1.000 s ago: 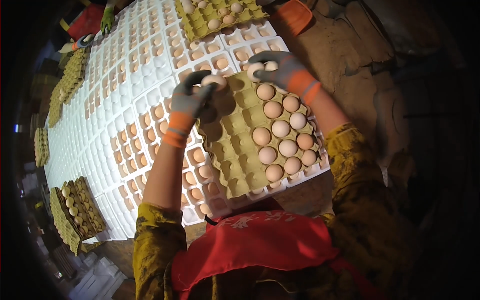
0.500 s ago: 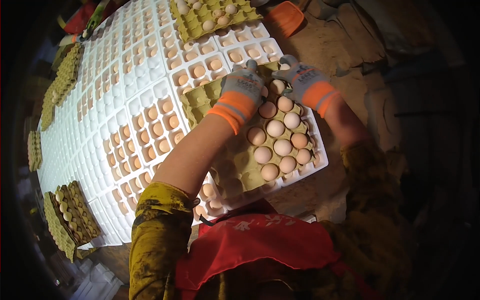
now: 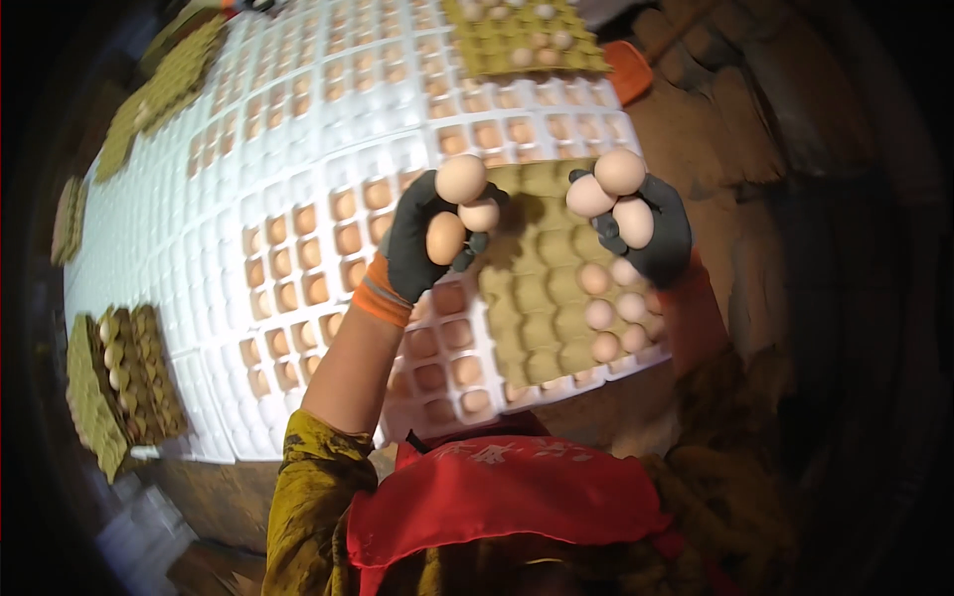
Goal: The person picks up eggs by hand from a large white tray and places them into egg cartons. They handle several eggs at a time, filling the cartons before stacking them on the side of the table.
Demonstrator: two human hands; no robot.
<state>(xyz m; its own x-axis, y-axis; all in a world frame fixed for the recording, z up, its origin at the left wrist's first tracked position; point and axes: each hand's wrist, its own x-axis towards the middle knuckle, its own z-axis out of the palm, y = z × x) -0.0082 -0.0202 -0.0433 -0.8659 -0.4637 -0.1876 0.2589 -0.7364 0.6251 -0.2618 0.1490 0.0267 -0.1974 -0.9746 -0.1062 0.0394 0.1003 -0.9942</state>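
Observation:
Both hands wear grey gloves with dark palms and orange cuffs, palms turned up. My left hand [image 3: 412, 243] is closed around three eggs [image 3: 461, 180], held above the white egg trays. Three paler eggs [image 3: 621, 172] sit in my right hand [image 3: 661, 233], its fingers curled around them, over the right part of the pulp tray. Beneath and between the hands lies a yellowish pulp egg tray [image 3: 537, 298] with bare cups on its left and several eggs [image 3: 630, 307] in its lower right. It rests on white egg trays partly filled with brown eggs [image 3: 316, 289].
White moulded trays [image 3: 199, 288] stretch left and away. Another pulp tray with eggs [image 3: 532, 30] is at the far side, beside an orange scoop-like object [image 3: 628, 72]. Stacked pulp trays [image 3: 129, 377] stand along the left edge. Brown ground lies at right.
Both hands have turned palms up and moved apart, each now lifting three eggs off the pulp tray. Fewer eggs remain in that tray. The whole view has shifted.

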